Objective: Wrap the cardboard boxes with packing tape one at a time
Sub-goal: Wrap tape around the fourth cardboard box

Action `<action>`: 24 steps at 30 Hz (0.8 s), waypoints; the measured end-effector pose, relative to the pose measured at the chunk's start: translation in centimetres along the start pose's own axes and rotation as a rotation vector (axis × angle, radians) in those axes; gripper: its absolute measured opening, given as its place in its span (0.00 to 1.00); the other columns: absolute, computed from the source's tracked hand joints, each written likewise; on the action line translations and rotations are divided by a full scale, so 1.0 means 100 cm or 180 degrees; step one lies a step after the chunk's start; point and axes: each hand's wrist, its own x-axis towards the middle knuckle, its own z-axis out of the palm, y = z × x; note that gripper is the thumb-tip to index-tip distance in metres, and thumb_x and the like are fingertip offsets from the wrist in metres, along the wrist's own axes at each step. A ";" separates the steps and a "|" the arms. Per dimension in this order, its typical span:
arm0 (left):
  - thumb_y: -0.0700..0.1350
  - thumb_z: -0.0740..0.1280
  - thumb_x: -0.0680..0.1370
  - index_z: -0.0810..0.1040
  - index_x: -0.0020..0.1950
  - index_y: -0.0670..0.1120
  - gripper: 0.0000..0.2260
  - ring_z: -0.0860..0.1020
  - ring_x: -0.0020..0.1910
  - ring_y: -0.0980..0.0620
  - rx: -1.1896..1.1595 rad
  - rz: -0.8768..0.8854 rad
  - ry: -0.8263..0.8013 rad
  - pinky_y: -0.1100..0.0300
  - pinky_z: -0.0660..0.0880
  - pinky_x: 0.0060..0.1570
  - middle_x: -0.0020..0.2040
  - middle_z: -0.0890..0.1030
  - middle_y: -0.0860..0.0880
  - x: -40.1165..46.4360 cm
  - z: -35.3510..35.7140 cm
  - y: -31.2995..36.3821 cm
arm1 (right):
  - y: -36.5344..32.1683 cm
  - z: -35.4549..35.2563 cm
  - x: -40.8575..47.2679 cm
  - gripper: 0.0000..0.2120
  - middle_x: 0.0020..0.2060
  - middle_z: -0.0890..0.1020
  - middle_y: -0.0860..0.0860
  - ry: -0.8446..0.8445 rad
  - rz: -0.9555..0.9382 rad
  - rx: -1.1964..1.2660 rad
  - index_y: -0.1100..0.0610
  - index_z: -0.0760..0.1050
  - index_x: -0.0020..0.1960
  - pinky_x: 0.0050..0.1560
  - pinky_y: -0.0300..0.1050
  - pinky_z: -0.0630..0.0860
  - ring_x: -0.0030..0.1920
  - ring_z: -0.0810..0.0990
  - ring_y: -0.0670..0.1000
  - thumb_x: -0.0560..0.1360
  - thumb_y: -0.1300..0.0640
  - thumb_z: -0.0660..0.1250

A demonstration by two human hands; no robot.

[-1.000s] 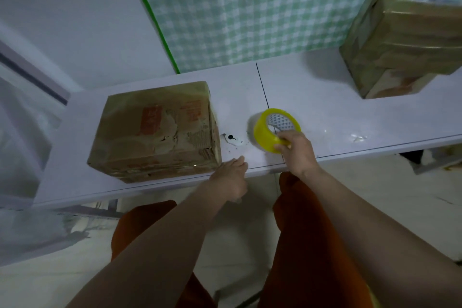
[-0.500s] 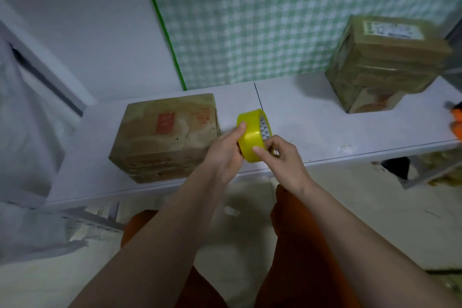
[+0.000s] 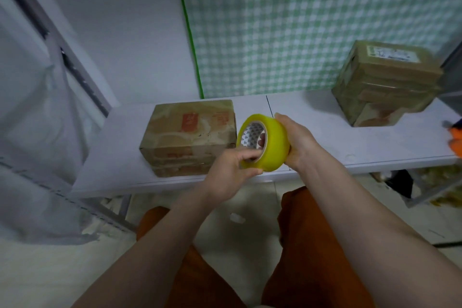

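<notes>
A yellow roll of packing tape (image 3: 272, 142) is held up above the front edge of the white table (image 3: 350, 147). My right hand (image 3: 298, 141) grips the roll from its right side, with fingers showing through the core. My left hand (image 3: 231, 172) pinches the roll's lower left rim between thumb and fingers. A brown cardboard box (image 3: 190, 136) with red print stands on the table just left of the roll. A second, taller taped box (image 3: 386, 85) with a white label sits at the table's far right.
A green checked cloth (image 3: 300, 20) hangs behind the table. Clear plastic sheeting (image 3: 37, 132) drapes over a frame at the left. An orange object (image 3: 456, 137) shows at the right edge. My orange-clad knees (image 3: 307, 220) are below the table front.
The roll was lifted from the table by my right hand. My left hand came up from the table edge and took its rim. The roll has turned so its core faces left.
</notes>
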 end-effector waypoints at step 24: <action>0.47 0.67 0.79 0.78 0.57 0.41 0.11 0.82 0.39 0.49 -0.2928 -0.2147 0.1146 0.55 0.80 0.34 0.47 0.83 0.43 0.019 -0.027 0.031 | 0.041 0.027 -0.031 0.15 0.37 0.80 0.56 -0.0892 -0.1216 -0.1507 0.64 0.78 0.43 0.41 0.42 0.74 0.38 0.77 0.48 0.79 0.52 0.62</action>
